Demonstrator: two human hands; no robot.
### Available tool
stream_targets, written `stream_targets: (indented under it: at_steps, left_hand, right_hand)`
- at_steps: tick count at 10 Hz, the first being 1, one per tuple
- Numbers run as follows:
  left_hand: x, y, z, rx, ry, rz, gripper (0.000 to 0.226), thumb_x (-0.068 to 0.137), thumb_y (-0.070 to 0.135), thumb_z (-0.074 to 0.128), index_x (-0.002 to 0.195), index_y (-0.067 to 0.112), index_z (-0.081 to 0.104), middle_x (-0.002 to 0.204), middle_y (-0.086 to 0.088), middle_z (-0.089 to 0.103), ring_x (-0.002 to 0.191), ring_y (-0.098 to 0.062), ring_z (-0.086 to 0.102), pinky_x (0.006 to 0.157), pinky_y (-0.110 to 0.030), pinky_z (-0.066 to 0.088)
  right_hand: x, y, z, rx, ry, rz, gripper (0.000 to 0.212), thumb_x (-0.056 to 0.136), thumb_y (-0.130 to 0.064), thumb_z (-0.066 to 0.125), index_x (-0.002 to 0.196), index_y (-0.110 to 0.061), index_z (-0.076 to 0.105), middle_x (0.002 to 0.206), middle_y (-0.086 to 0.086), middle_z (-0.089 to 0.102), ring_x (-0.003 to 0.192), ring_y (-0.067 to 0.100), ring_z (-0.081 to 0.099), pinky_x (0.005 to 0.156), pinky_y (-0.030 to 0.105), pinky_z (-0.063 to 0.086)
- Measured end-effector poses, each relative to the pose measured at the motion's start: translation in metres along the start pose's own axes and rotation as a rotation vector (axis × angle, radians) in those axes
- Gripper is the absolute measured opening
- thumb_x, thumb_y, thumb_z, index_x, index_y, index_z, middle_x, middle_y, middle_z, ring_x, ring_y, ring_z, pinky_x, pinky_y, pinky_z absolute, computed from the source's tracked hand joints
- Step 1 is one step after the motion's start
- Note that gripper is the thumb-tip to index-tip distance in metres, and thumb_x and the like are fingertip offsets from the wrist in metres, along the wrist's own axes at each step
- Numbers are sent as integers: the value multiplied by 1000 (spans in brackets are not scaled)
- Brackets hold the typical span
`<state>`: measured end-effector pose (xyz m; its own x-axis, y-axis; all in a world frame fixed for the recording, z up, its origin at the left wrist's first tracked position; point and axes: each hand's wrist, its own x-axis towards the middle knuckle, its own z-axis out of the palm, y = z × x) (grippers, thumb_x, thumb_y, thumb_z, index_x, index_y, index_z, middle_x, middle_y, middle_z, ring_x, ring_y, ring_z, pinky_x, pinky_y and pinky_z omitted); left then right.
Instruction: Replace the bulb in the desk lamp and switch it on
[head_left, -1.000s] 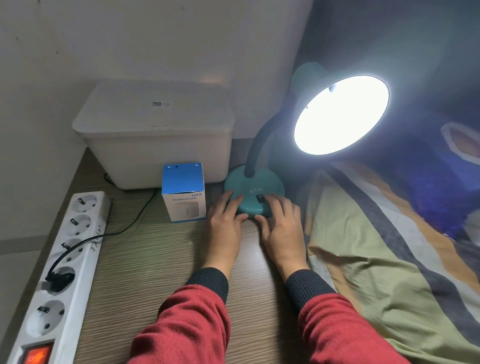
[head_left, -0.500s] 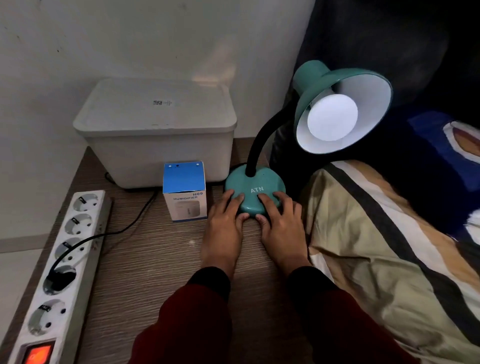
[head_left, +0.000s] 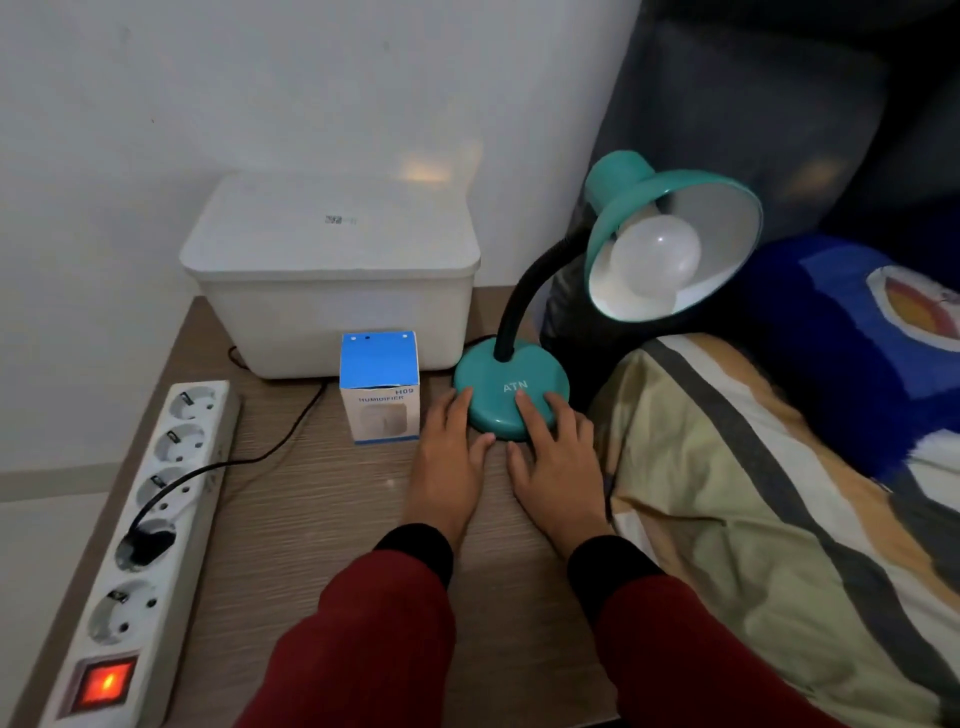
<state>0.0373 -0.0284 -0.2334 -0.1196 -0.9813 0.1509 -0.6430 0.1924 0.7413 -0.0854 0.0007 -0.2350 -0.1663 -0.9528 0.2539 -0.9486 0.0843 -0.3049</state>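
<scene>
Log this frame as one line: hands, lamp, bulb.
left hand: flat, fingers on lamp base | right hand: fingers on base | bulb: fitted, unlit | power strip: switch glowing

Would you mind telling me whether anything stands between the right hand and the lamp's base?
Nothing visible does. The right hand already rests its fingers on the lamp base, and the left hand touches its left edge. The humidifier box stands apart, to the left.

Lamp base (head_left: 511, 395) front hidden under hands; power strip (head_left: 150, 525) end cut off.
</scene>
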Motion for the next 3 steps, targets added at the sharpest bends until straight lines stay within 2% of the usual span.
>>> stream_targets:
  at_steps: [1,2,3]
  left_hand:
    - [3,2,-8,4,-79,-21,60,91,19,57,145,14,30,146,-7,32,133,-17,35,107,-18,24]
    - [4,14,-22,48,-206,-79,64,92,16,54,147,16,22,149,-9,27,136,-20,31,111,-24,25]
    - [8,23,-35,154,-320,-180,64,92,20,54,148,14,22,152,-12,24,139,-25,27,113,-29,25]
  right_hand:
    - [0,-6,-3,-19,-95,49,61,85,-38,40,145,-26,35,146,15,39,124,37,44,97,50,46]
    - [6,-12,-17,-35,-259,94,64,91,-31,45,150,-29,19,156,9,16,137,33,25,111,46,31]
    - [14,-24,-33,-114,-387,102,63,91,-27,46,148,-25,20,153,12,16,131,34,31,108,45,34]
